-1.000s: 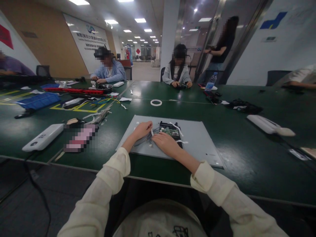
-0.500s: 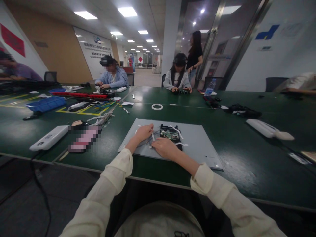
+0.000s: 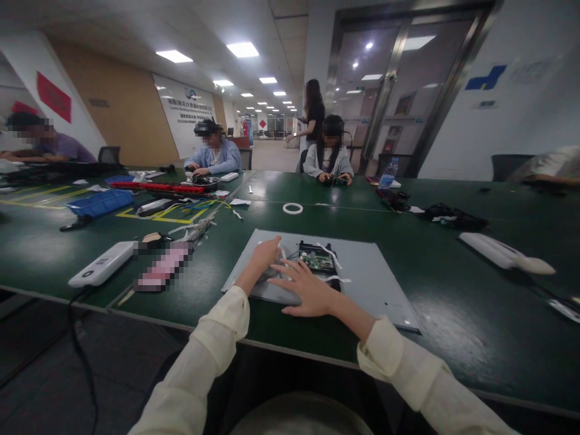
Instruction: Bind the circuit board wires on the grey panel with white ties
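A flat grey panel (image 3: 369,281) lies on the green table in front of me. On it, right of centre, sits a black case with a green circuit board (image 3: 317,260) and white strips (image 3: 334,256) along its edge. My left hand (image 3: 264,258) is over the panel's left part, its fingers closed at a narrow white strip (image 3: 283,248); the pinch itself is partly hidden. My right hand (image 3: 308,291) hovers at the panel's near edge, fingers spread, holding nothing. Between and under the hands runs a grey cable (image 3: 267,277), partly covered.
A white tape ring (image 3: 292,208) lies beyond the panel. To the left are a white power bank (image 3: 103,264), a pink phone (image 3: 164,266) and a blue tray (image 3: 100,204). A white device (image 3: 487,249) lies right. Co-workers sit across the table; one person stands behind.
My right hand has let go of the white strip and drawn back towards me, its fingers spreading. The left hand stays near the same spot. The view has shifted slightly; the standing person moved left.
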